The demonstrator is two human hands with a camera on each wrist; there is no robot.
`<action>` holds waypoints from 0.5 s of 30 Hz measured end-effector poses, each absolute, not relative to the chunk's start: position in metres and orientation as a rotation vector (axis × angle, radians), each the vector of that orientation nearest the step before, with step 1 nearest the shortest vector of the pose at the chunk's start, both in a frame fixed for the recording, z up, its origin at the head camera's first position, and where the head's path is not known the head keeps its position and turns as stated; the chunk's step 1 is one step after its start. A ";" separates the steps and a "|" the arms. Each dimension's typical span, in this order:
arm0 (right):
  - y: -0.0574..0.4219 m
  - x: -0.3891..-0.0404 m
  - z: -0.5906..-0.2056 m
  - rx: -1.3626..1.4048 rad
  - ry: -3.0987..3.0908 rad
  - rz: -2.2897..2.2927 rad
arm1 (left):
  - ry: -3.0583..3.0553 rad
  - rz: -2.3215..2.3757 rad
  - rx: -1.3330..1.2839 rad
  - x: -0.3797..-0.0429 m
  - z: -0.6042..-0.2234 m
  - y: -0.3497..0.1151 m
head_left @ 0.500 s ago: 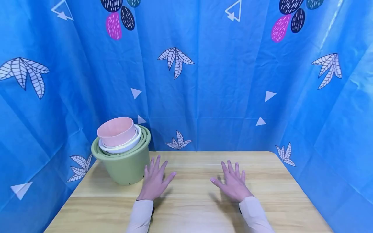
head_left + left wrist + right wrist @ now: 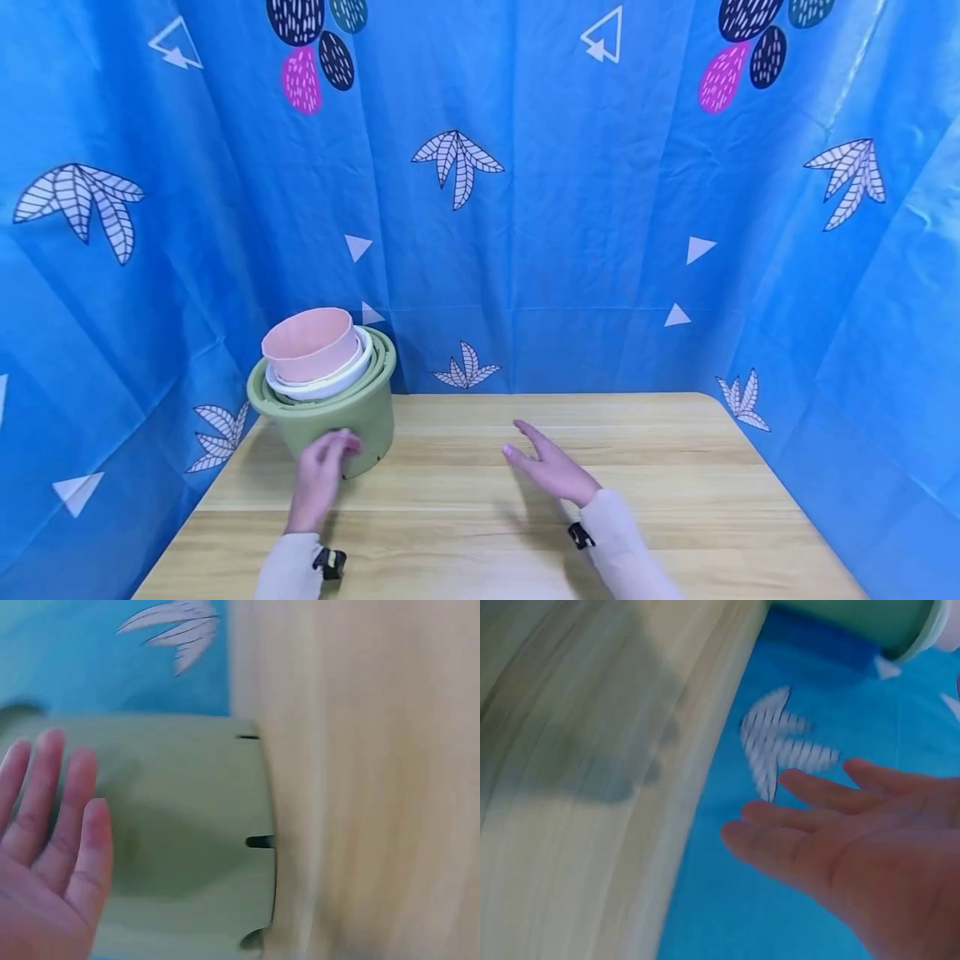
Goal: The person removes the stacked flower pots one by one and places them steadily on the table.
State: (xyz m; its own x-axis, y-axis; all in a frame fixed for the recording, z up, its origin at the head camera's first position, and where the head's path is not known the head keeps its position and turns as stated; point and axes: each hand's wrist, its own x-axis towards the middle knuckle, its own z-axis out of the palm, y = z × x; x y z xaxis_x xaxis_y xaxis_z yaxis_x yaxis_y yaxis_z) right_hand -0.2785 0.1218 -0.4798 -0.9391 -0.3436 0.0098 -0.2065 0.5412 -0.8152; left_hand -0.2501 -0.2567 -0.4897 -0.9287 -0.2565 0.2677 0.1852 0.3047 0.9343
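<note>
A stack of nested round pots stands at the back left of the table: a large green pot [image 2: 371, 425] with more green rims inside it, white pots [image 2: 362, 365] above those, and a pink pot [image 2: 321, 364] tilted on top. My left hand [image 2: 317, 482] is in front of the green pot's near wall. The left wrist view shows its fingers [image 2: 75, 795] extended alongside that wall; whether they touch it I cannot tell. Over the middle of the table hovers my right hand [image 2: 558, 473], fingers extended, holding nothing, well to the right of the stack.
A light wooden table [image 2: 465, 533] lies beneath both hands. Behind it and along its sides hangs a blue patterned curtain [image 2: 585, 250]. The stack sits close to the table's back left corner. Each wrist carries a dark strap device [image 2: 330, 563].
My left hand has moved left from beside the pots to the front of the green one. My right hand has shifted left and turned onto its side. The head view has shifted slightly.
</note>
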 end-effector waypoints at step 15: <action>0.012 -0.319 -0.467 -0.518 2.283 -1.751 | -1.484 -1.986 0.568 -0.265 -0.474 -0.330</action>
